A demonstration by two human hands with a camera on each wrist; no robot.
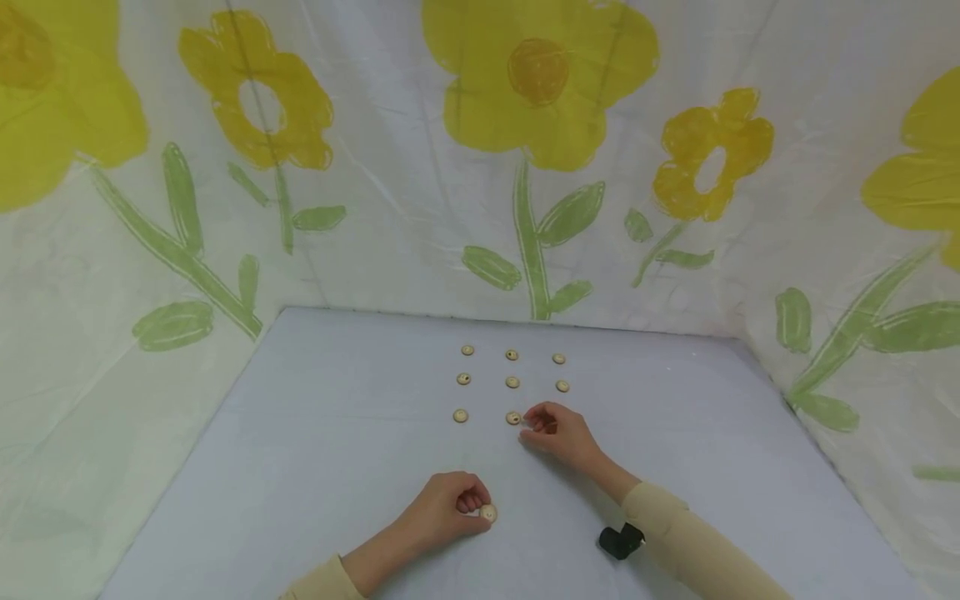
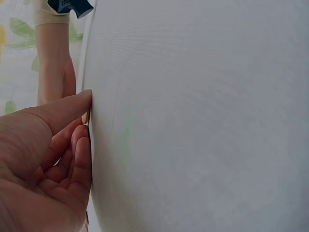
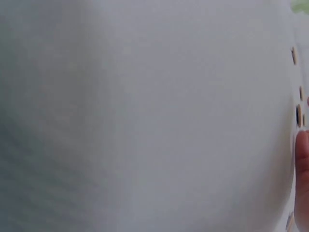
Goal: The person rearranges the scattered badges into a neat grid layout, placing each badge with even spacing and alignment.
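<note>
My left hand (image 1: 450,510) pinches a small round wooden disc (image 1: 488,513) between thumb and fingertips, low over or on the table; a thin faint mark shows on its face. In the left wrist view, that disc is mostly hidden behind the thumb and fingers (image 2: 77,159). Farther up, my right hand (image 1: 561,433) holds nothing visible, its thumb and index finger apart. Its fingertips are right beside a disc with a dark spot (image 1: 513,418), the middle one of the nearest row. The right wrist view catches only the thumb (image 3: 302,179) at its edge.
Several similar discs lie in rows beyond the hands, among them a left near disc (image 1: 461,416) and a far right disc (image 1: 558,358). A black device (image 1: 621,542) is by the right sleeve. Flower-printed white fabric (image 1: 390,250) surrounds the pale table (image 1: 315,433).
</note>
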